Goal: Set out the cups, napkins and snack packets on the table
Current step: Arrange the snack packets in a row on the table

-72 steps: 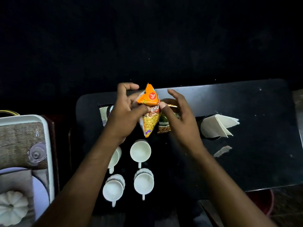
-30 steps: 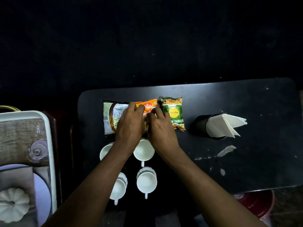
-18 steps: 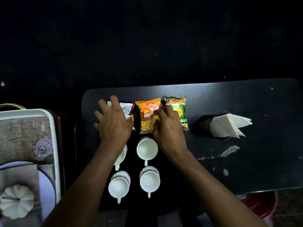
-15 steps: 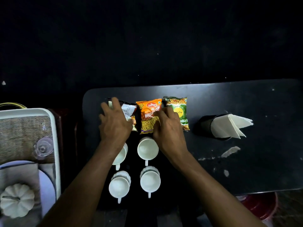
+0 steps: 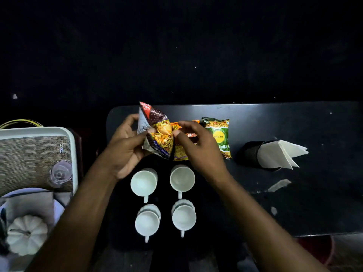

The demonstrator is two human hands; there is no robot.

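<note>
White napkins (image 5: pixel 279 154) in black holder (image 5: pixel 248 154); four cups (image 5: pixel 144 183) empty

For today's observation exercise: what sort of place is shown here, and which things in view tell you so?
Probably a home or small serving area being readied for tea and snacks: four white cups on a dark table, snack packets, folded napkins in a holder.

- Glossy printed plastic film is seen on the maroon snack packet (image 5: pixel 157 132) and the green snack packet (image 5: pixel 219 137).
- Smooth white glazed ceramic is shown by the cups (image 5: pixel 144 183).
- Matt white paper forms the napkins (image 5: pixel 279 154).
- A dark, scuffed, semi-matt finish is seen on the table (image 5: pixel 294 203).
</note>
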